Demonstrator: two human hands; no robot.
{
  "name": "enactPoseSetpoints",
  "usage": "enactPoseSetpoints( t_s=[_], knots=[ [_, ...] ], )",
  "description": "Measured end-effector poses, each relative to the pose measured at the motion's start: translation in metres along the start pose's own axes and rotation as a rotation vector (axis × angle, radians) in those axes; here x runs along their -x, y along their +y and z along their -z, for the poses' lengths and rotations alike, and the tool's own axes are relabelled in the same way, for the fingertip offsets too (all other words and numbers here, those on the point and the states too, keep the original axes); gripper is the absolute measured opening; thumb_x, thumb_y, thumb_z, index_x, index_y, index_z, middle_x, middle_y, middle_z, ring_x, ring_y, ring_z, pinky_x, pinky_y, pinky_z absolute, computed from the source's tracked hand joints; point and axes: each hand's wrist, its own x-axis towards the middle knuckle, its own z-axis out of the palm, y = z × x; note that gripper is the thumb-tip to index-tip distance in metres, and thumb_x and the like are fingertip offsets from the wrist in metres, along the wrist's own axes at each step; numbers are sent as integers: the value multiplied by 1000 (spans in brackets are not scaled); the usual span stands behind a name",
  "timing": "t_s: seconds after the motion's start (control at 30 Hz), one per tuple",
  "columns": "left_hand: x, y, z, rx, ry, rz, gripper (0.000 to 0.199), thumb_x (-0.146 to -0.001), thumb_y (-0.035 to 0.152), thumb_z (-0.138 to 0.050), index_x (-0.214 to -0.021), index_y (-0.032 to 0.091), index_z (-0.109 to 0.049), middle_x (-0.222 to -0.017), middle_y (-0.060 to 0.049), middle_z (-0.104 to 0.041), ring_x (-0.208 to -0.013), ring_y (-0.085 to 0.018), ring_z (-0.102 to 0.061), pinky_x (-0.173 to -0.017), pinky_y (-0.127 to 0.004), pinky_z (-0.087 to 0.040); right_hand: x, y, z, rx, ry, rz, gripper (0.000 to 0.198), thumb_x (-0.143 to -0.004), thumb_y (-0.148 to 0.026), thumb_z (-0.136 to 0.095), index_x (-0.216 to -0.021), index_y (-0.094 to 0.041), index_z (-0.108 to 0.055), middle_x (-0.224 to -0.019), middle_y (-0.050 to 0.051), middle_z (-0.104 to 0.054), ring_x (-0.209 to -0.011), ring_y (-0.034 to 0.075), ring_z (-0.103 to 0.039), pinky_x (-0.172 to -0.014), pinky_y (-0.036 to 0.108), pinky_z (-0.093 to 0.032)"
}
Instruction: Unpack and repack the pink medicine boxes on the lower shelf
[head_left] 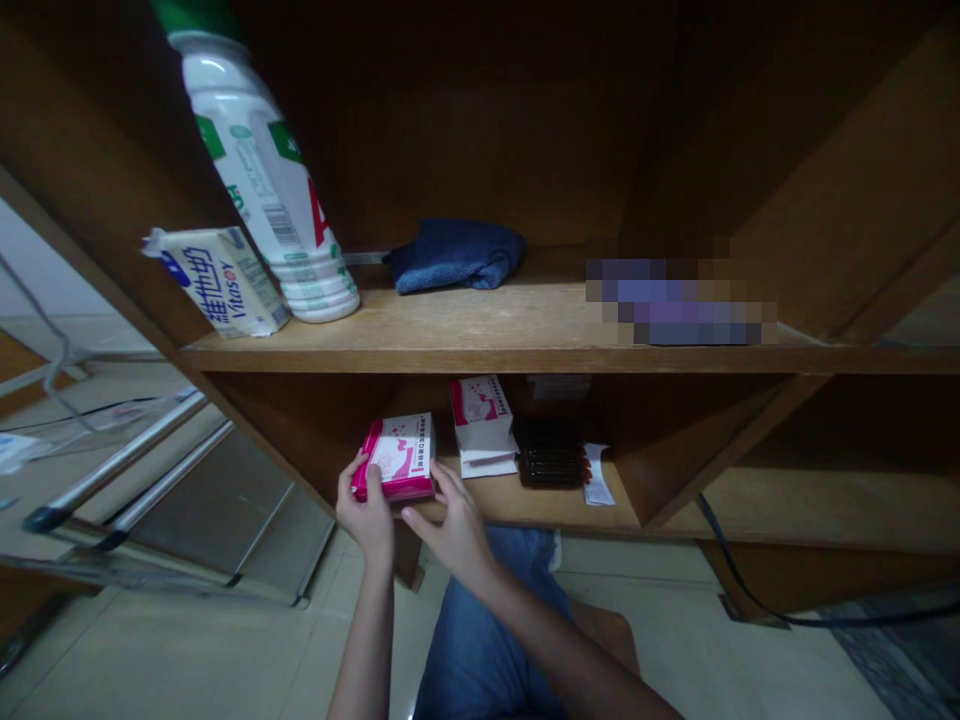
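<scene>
Lower centre: left hand (367,508) pinching pink-and-white box (401,450); right hand (459,520), fingers spread at right edge. Slackened left pinch could tip box.

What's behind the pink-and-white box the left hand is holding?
Beyond the pink-and-white box, held by the left hand, the dark inside of the lower compartment shows. Whatever sits directly behind the box is covered and can't be seen.
</scene>
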Motion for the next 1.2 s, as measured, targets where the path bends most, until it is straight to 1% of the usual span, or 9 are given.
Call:
enactPoseSetpoints(
  t_s=[0.1, 0.2, 0.37, 0.5, 0.57, 0.67, 0.77, 0.93, 1.2],
  knots=[
    [4, -32, 0, 26, -117, 65, 30, -75, 41, -58, -94, 17, -63, -101, -8, -65, -98, -24, -59, -89, -37, -43, 2, 19, -4, 74, -22, -35, 68, -71, -33, -66, -134, -21, -43, -135, 11, -48, -122, 28, -47, -96, 40, -46],
    [10, -49, -1, 4, -227, 87, 31, -73, 43, -60, -90, 17, -61, -95, -7, -65, -95, -24, -59, -87, -36, -44, 3, 34, -2, 128, -43, -49, 67, -72, -31, -64, -135, -22, -42, -133, 10, -50, -123, 27, -46, -100, 41, -42],
    [17, -52, -1, -27, -311, 51, 33, -77, 43, -56, -98, 18, -58, -103, -8, -62, -100, -24, -57, -90, -36, -43, 5, 45, 12, 258, -88, -32, 62, -74, -29, -61, -133, -19, -44, -132, 11, -51, -123, 26, -46, -103, 42, -38],
    [18, -51, -3, -35, -301, 59, 34, -79, 42, -55, -103, 18, -57, -109, -9, -62, -104, -24, -57, -92, -36, -42, 6, 48, 30, 510, -39, 1, 52, -78, -30, -55, -129, -19, -50, -132, 12, -51, -123, 28, -45, -103, 45, -35],
    [18, -51, -3, -53, -291, 62, 35, -79, 41, -54, -105, 18, -58, -111, -10, -62, -105, -25, -57, -93, -36, -42, 6, 50, 36, 631, -21, -3, 55, -79, -32, -55, -132, -18, -47, -136, 13, -47, -126, 30, -40, -104, 48, -31],
    [19, -52, -4, -79, -292, 74, 37, -80, 40, -54, -109, 18, -58, -114, -11, -62, -106, -25, -57, -94, -37, -41, 6, 52, 40, 734, -62, -24, 60, -80, -38, -55, -134, -16, -44, -138, 16, -45, -129, 33, -37, -105, 53, -24],
    [17, -55, -4, -81, -312, 76, 41, -81, 40, -53, -114, 18, -57, -115, -11, -61, -107, -25, -57, -95, -37, -41, 7, 52, 36, 767, -131, -49, 59, -81, -44, -53, -133, -17, -46, -137, 17, -45, -129, 35, -36, -105, 56, -20],
    [10, -61, -3, -36, -396, 38, 44, -84, 42, -49, -120, 17, -53, -124, -11, -57, -114, -23, -53, -100, -37, -37, 7, 48, 27, 764, -210, -55, 59, -84, -46, -48, -134, -18, -43, -138, 16, -44, -130, 31, -35, -108, 54, -15],
    [8, -63, 1, -50, -459, 49, 47, -85, 43, -48, -127, 20, -48, -132, -10, -51, -124, -23, -45, -106, -38, -31, 2, 50, 23, 691, -262, -4, 63, -84, -44, -49, -138, -13, -38, -140, 17, -41, -132, 29, -35, -109, 49, -21]
  ],
)
